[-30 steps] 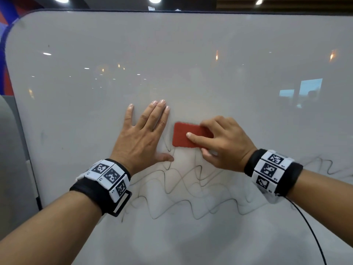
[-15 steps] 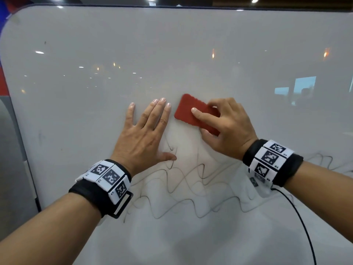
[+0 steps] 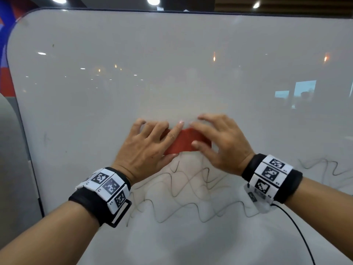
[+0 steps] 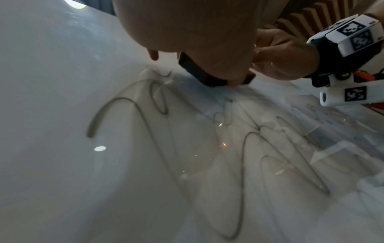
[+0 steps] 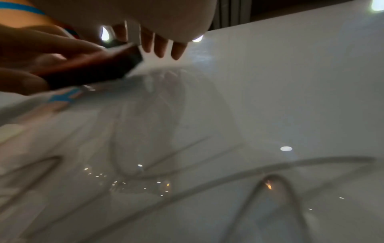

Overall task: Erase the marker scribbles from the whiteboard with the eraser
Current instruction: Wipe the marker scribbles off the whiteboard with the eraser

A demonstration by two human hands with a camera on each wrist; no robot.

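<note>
The red eraser [image 3: 185, 142] lies flat on the whiteboard [image 3: 172, 64], just above the black wavy scribbles [image 3: 191, 188]. My left hand [image 3: 149, 146] curls over its left end, index finger across its face and thumb at its lower edge. My right hand [image 3: 219, 142] arches over the right end, with its thumb on the eraser and its fingers curled past the top edge. In the left wrist view the eraser [image 4: 199, 74] sits under my palm, above the scribbles [image 4: 145, 115]. The right wrist view is blurred, showing the eraser [image 5: 93, 69] beside my right fingers [image 5: 160, 49].
More scribble [image 3: 324, 167] runs off to the right, past my right wrist. A black cable [image 3: 298, 230] hangs from the right wristband. The board's dark left edge [image 3: 28, 150] borders a grey surface [image 3: 11, 169]. The upper board shows only reflections.
My left hand has left its flat spot on the board and taken hold of the eraser's left end. The eraser is lower again, and my right fingers have spread.
</note>
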